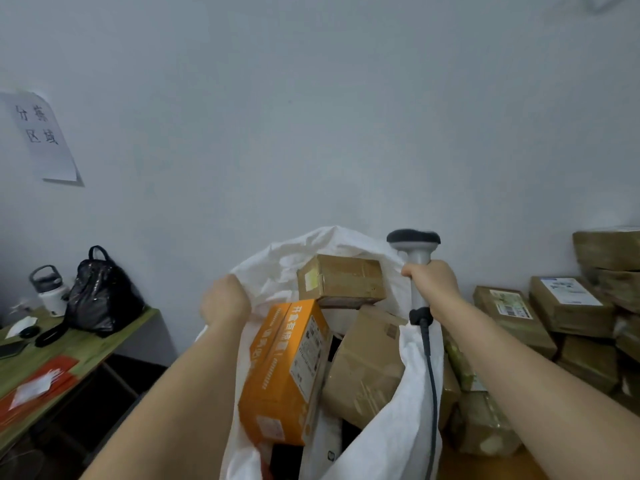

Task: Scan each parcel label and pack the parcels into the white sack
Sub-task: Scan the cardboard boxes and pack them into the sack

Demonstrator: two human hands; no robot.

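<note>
Head view: left hand (227, 299) at centre, fingers curled over rim of white woven plastic sack (391, 438), grip pinching sack fabric. Right hand (433, 282) at 3 o'clock of it, grip wrapped round handle of grey handheld barcode scanner (415, 258), black cable hanging down. Inside sack mouth: orange printed carton (287, 372), small brown cardboard box (343, 280) above it, larger brown box (367, 368) beside. Stack of taped cardboard parcels (554, 313) at 3 o'clock. Green wooden counter (86, 344) at 9 o'clock carries black plastic bag (100, 299), white bottle (50, 292).
</note>
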